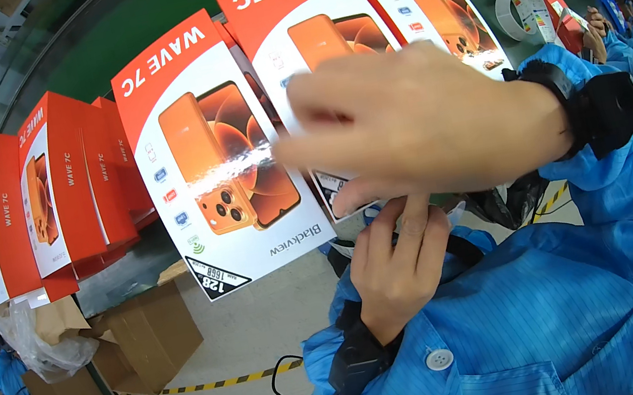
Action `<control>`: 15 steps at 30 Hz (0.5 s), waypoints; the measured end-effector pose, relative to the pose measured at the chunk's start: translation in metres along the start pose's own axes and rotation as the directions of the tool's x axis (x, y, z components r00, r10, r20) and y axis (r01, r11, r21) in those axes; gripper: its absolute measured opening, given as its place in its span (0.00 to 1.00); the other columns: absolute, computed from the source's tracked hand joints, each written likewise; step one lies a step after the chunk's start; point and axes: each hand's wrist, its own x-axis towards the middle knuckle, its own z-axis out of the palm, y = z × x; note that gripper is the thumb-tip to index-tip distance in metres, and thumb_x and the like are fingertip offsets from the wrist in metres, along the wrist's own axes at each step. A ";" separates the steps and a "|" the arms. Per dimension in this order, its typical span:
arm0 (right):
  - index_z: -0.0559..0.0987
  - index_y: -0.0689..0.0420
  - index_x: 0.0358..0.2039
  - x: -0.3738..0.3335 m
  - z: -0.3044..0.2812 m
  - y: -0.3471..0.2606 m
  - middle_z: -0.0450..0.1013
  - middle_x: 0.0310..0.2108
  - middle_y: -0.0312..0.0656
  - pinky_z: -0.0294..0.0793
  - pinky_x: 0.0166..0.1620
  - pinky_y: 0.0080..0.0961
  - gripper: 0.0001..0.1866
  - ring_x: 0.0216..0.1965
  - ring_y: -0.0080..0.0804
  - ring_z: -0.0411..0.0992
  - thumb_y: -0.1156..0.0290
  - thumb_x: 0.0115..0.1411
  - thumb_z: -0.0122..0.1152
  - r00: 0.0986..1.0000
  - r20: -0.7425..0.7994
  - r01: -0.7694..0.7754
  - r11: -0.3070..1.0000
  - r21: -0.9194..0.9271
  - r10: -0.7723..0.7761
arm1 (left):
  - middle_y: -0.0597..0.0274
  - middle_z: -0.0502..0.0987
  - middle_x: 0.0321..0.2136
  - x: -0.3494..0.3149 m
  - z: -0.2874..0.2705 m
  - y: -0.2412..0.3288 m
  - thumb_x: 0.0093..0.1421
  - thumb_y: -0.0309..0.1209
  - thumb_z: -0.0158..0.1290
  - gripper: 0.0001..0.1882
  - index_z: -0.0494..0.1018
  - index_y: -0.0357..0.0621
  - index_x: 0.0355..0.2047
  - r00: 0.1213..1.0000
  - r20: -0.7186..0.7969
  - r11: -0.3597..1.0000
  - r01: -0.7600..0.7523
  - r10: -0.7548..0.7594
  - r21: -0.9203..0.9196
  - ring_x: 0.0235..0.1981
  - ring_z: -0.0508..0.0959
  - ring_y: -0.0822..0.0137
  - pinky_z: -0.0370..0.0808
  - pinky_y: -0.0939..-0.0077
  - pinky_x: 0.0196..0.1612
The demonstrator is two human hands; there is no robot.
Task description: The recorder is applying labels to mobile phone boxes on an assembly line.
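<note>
Head view: middle box (307, 9) runs lengthwise forward, overlapped by right hand (426, 121); left hand (398, 263) below; cannot tell either grip.

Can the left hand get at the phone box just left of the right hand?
Probably yes: that phone box is just up and left of the left hand, its near corner uncovered; the right hand overlaps only its right edge. Whether the left holds anything is unclear.

Three orange-and-white rectangular cardboard boxes (292, 11) span ten to one o'clock. A white ring-shaped label roll (534, 13) lies at two, a brown cardboard carton (160, 335) at eight.
</note>
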 end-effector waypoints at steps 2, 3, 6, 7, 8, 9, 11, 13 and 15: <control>0.66 0.56 0.33 0.001 0.005 0.002 0.62 0.27 0.39 0.65 0.23 0.25 0.20 0.23 0.35 0.67 0.62 0.41 0.61 0.978 -0.171 0.070 0.963 -0.261 -0.117 | 0.57 0.72 0.39 -0.001 -0.001 0.001 0.40 0.24 0.52 0.06 0.68 0.40 0.20 0.997 0.052 0.998 0.056 -0.054 -0.036 0.26 0.72 0.69 0.66 0.84 0.22; 0.65 0.57 0.34 0.000 0.007 0.004 0.64 0.25 0.41 0.67 0.24 0.27 0.20 0.25 0.36 0.67 0.63 0.42 0.60 0.983 -0.173 0.033 0.979 -0.200 -0.068 | 0.57 0.72 0.39 0.000 -0.001 0.002 0.40 0.24 0.52 0.06 0.68 0.40 0.20 0.998 0.052 0.998 0.045 -0.043 -0.038 0.26 0.72 0.69 0.66 0.84 0.22; 0.66 0.59 0.36 0.000 0.010 0.007 0.66 0.23 0.44 0.67 0.26 0.29 0.16 0.27 0.37 0.68 0.67 0.47 0.55 0.981 -0.165 -0.109 0.993 -0.040 0.101 | 0.52 0.70 0.40 0.004 -0.005 0.005 0.39 0.25 0.52 0.06 0.68 0.39 0.21 0.990 0.117 0.989 0.093 -0.080 -0.115 0.25 0.72 0.69 0.67 0.82 0.24; 0.66 0.59 0.36 -0.002 0.006 0.006 0.66 0.23 0.44 0.67 0.26 0.29 0.16 0.27 0.37 0.68 0.67 0.47 0.55 0.980 -0.172 -0.108 0.993 -0.039 0.099 | 0.51 0.71 0.37 0.006 -0.010 0.006 0.42 0.25 0.52 0.06 0.68 0.38 0.21 0.981 0.061 0.942 0.195 -0.185 -0.275 0.24 0.71 0.69 0.66 0.80 0.24; 0.67 0.59 0.32 -0.008 0.000 0.005 0.66 0.23 0.41 0.66 0.25 0.26 0.15 0.25 0.34 0.66 0.66 0.47 0.56 0.970 -0.234 -0.035 0.990 0.136 0.066 | 0.50 0.71 0.34 0.008 -0.016 0.006 0.44 0.26 0.52 0.07 0.68 0.36 0.22 0.955 0.025 0.859 0.276 -0.294 -0.432 0.23 0.70 0.68 0.66 0.79 0.23; 0.68 0.60 0.29 -0.015 -0.008 0.004 0.66 0.23 0.39 0.64 0.25 0.22 0.13 0.22 0.32 0.65 0.65 0.47 0.58 0.952 -0.302 0.048 0.954 0.296 0.046 | 0.50 0.71 0.34 0.011 -0.024 0.005 0.44 0.26 0.52 0.07 0.68 0.36 0.22 0.959 0.025 0.862 0.265 -0.283 -0.431 0.23 0.70 0.68 0.66 0.79 0.23; 0.72 0.61 0.29 -0.040 -0.019 -0.008 0.66 0.25 0.40 0.64 0.27 0.24 0.19 0.24 0.32 0.65 0.58 0.45 0.60 0.912 -0.387 0.213 0.962 0.172 -0.133 | 0.55 0.68 0.25 0.021 -0.041 0.001 0.52 0.30 0.48 0.09 0.66 0.35 0.23 0.922 -0.176 0.924 0.300 -0.344 -0.237 0.22 0.67 0.68 0.64 0.79 0.24; 0.71 0.61 0.38 -0.058 -0.015 -0.026 0.66 0.28 0.41 0.65 0.29 0.24 0.24 0.26 0.33 0.66 0.58 0.44 0.60 0.957 -0.244 0.173 0.984 0.042 -0.158 | 0.58 0.66 0.22 0.031 -0.048 0.000 0.55 0.32 0.46 0.11 0.65 0.35 0.23 0.867 -0.136 0.836 0.404 -0.480 -0.372 0.22 0.66 0.69 0.63 0.79 0.26; 0.69 0.61 0.42 -0.066 -0.004 -0.033 0.67 0.29 0.42 0.65 0.29 0.24 0.26 0.27 0.34 0.66 0.59 0.44 0.60 0.965 -0.250 0.092 0.995 0.047 -0.077 | 0.61 0.63 0.20 0.036 -0.050 0.002 0.57 0.34 0.43 0.12 0.64 0.36 0.24 0.798 -0.071 0.716 0.491 -0.598 -0.496 0.23 0.65 0.70 0.61 0.80 0.27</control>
